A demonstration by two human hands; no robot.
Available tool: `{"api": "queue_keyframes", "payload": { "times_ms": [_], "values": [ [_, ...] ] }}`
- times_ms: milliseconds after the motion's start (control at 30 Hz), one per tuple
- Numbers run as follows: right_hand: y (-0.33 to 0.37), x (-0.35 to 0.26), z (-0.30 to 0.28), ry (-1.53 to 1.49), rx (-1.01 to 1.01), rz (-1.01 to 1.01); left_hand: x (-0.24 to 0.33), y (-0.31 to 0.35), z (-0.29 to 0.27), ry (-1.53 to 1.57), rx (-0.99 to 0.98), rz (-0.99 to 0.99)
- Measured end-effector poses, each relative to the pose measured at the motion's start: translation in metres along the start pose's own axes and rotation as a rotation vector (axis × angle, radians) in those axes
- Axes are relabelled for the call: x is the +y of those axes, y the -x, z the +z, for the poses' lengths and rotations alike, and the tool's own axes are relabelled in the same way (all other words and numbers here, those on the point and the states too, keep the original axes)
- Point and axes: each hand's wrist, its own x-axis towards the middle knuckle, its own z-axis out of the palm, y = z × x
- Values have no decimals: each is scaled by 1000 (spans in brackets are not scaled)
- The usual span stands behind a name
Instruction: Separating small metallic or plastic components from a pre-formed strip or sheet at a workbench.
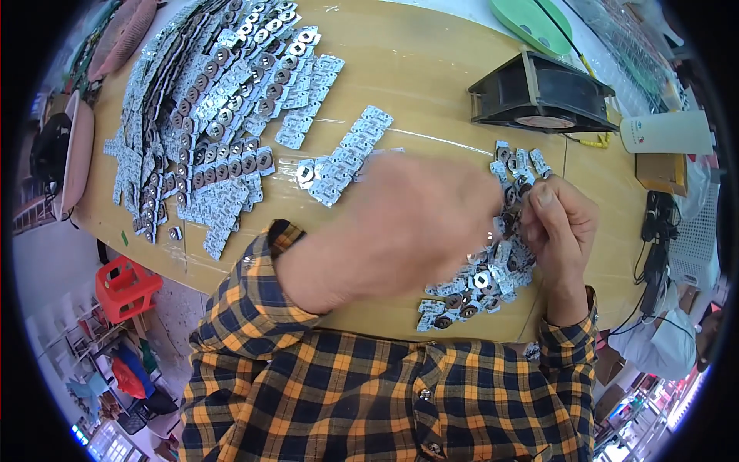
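Note:
My left hand (pixel 400 223) is smeared by motion and reaches across the table toward the right; its fingers cannot be made out. Close by, my right hand (pixel 562 223) has thumb and fingers pinched together, and whatever may be between them is too small to tell. Below and between the hands lies a loose pile of small circuit boards (pixel 500 269) with round dark and silvery parts, partly covered by both hands. Just beyond my left hand rests a strip of joined white circuit boards (pixel 358 150), with a single round silvery part (pixel 305 171) at its near left.
Many overlapping circuit board strips (pixel 208 115) cover the table's left side. A black box fan (pixel 543 96) stands at the far right, beside a white cup (pixel 666 133) and a green dish (pixel 531 23). Black cables (pixel 654 239) hang at the right edge; a red stool (pixel 127 289) stands lower left.

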Motion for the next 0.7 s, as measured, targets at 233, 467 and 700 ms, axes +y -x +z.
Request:
{"api": "queue_keyframes", "payload": {
  "times_ms": [233,467,700],
  "values": [
    [2,-1,-1,13,-55,37,-38,9,-32,-598,21,-492],
    [3,-9,-6,35,-150,95,-10,-1,-34,417,-32,-503],
    [4,-9,-8,-36,-296,20,10,-6,-17,996,-216,-621]
  ]
}}
